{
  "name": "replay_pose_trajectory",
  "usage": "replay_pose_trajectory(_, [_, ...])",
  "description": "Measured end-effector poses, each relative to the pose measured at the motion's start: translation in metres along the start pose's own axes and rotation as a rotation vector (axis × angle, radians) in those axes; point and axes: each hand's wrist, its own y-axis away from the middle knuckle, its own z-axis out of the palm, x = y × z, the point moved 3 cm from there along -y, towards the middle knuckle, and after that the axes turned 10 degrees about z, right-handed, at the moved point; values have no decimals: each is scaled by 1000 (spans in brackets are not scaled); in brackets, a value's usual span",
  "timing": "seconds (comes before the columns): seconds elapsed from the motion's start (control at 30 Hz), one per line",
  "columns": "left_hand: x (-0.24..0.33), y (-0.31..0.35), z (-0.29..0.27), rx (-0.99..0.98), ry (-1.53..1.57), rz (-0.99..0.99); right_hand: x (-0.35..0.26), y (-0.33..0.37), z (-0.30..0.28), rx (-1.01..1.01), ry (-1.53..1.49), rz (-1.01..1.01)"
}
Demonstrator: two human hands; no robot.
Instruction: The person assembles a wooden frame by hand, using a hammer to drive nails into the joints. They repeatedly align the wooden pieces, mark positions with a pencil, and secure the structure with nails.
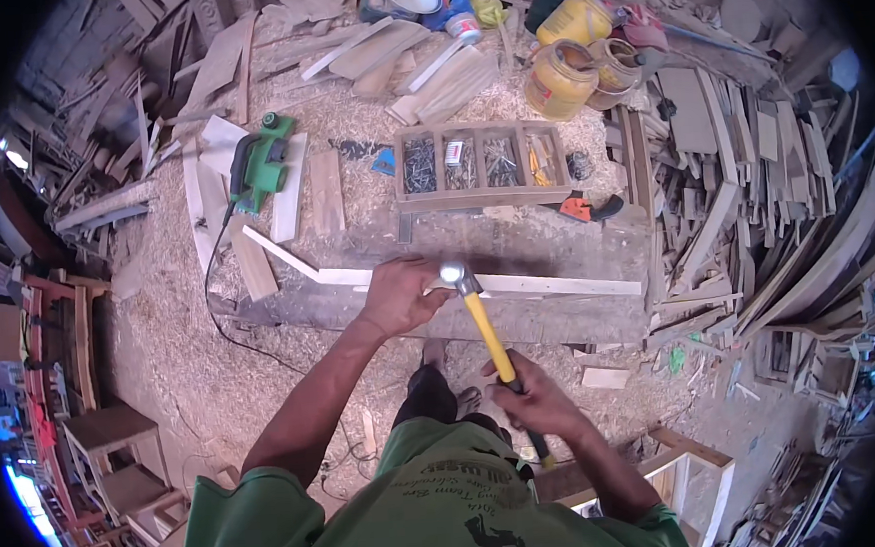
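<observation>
Plainly, a planer lies left of the box; nearer the person than the box, the left hand, half curled, rests on a strip, any grip unclear; the hammer sits in the right hand, closed firmly.

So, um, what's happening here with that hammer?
Someone is working with wood. Their right hand grips a hammer with a yellow and black handle, and its metal head shows right by their left hand. That left hand is on a long, pale wood strip; I can't tell if it's pinching anything. Beyond lies a divided wooden box with nails. A green power tool lies farther left.
</observation>
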Motion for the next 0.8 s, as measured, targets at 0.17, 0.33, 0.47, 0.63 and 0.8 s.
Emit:
replay_pose_trajectory(0.17, [-4, 4, 2, 14, 29, 10, -25, 10, 46, -117, -636, 87])
replay_pose_trajectory(0.33, [-4, 6, 3, -37, -7, -56, -10, 11, 45, -221, -899, 33])
replay_pose_trajectory(0.47, [0, 11, 7, 31, 6, 29, 13, 10, 45, -275, -849, -30])
replay_pose_trajectory(0.63, [0, 11, 6, 25, 8, -31, -23, 12, 45, -40, -691, -14])
replay_pose_trajectory(0.8, [4, 11, 3, 30, 22, -53, -59, 21, 38, 439, -86, -459])
